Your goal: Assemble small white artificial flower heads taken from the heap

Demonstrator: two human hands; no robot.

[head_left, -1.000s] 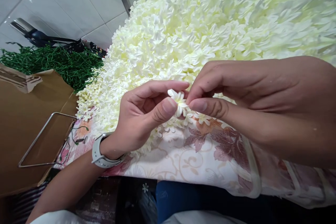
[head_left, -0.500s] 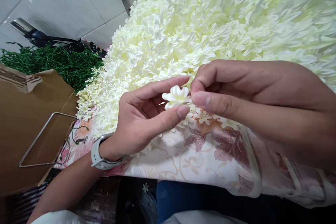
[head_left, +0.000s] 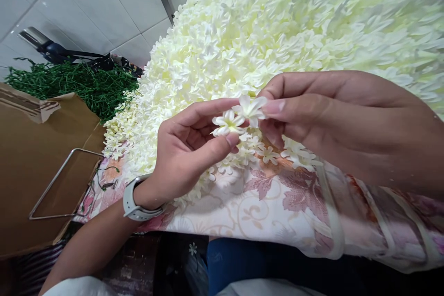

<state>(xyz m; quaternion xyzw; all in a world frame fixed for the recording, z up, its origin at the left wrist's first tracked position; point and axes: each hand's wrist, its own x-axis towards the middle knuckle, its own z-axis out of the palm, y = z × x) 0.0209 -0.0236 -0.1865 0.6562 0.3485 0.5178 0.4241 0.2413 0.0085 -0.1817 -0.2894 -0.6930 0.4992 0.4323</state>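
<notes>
Between the thumb and fingers of my left hand is a small white artificial flower with a pale yellow centre. My right hand pinches a second white flower by a petal edge, just above and to the right of the first. The two flowers touch or overlap in view; whether they are joined I cannot tell. Behind both hands rises a big heap of white flowers. A few loose flowers lie on the cloth below my fingers.
A floral tablecloth covers the table. On the left are a cardboard box, a bent metal wire frame and a tangle of green stems. A dark-handled tool lies behind, by the tiled wall.
A second flower now shows in my right fingers, beside the one in my left hand. My right hand has risen slightly and turned; my left hand has barely moved.
</notes>
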